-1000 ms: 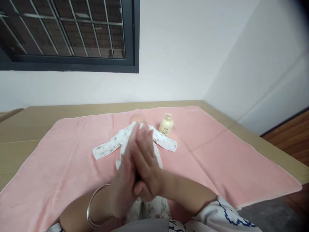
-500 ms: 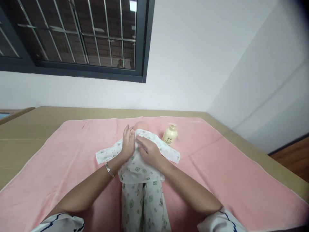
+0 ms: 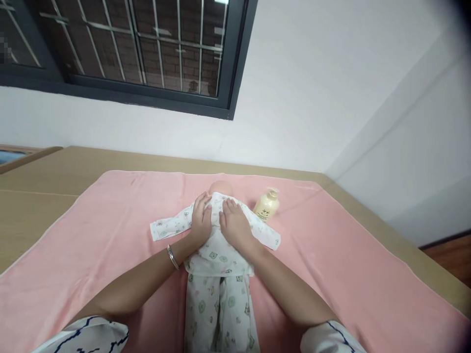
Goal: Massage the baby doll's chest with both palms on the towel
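Observation:
A baby doll [image 3: 221, 188] lies on a pink cloth, its smooth rounded head pointing away from me. It wears a white printed long-sleeved top [image 3: 217, 252] and matching printed trousers [image 3: 231, 306]. Flat on the upper left of the top rests my left hand [image 3: 201, 221], fingers stretched out, a silver bangle [image 3: 172, 257] on its wrist. My right hand [image 3: 235, 223] lies flat on the upper right side, fingers together and extended. Neither hand grips anything. The doll's sleeves spread out to both sides.
A pale yellow pump bottle [image 3: 266, 205] stands just beyond the right sleeve. The pink cloth [image 3: 316, 255] covers most of a wooden table [image 3: 33, 206]. Behind it are a white wall [image 3: 287, 98] and a dark-framed window [image 3: 147, 93] with bars.
My hands have moved apart and flattened onto the top; before, they were close together, the left one tilted up on its edge. The view has shifted slightly.

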Demonstrator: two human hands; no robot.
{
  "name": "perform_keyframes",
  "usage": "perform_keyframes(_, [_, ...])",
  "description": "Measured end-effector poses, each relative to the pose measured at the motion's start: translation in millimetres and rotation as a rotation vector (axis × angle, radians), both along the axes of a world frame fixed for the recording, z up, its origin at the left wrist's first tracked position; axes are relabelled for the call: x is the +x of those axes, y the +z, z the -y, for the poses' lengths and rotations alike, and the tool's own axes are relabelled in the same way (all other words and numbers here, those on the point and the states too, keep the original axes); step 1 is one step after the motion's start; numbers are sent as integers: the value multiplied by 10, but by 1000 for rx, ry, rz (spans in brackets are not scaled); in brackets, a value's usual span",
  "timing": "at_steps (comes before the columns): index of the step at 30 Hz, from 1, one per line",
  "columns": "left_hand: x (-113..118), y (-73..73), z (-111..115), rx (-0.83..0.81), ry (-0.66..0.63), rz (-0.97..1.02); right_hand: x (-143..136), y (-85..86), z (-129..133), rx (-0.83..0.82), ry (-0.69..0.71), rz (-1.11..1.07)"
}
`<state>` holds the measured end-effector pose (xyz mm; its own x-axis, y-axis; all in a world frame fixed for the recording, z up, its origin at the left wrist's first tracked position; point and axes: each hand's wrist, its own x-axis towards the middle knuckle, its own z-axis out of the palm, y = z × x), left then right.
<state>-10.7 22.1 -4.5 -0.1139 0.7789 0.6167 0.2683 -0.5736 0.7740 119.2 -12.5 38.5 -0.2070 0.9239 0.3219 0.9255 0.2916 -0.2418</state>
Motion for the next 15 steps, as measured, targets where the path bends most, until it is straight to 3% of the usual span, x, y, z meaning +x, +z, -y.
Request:
perform_keyframes(4, [-8, -1, 10, 25, 14, -11, -28, 18, 32, 19, 224, 33])
perform_keyframes(6, [-2, 1, 33, 30, 15, -33, 57, 44, -56, -21, 254, 3])
perform_keyframes(10, [19, -6, 77, -7, 43, -129, 169, 63, -157, -69, 20, -38])
perform_keyframes(12, [21, 1, 45, -71, 57, -219, 116, 51, -78, -66, -88, 5])
perform_keyframes(15, [0, 39, -75, -162, 35, -422, -30, 27, 133, -38, -124, 108])
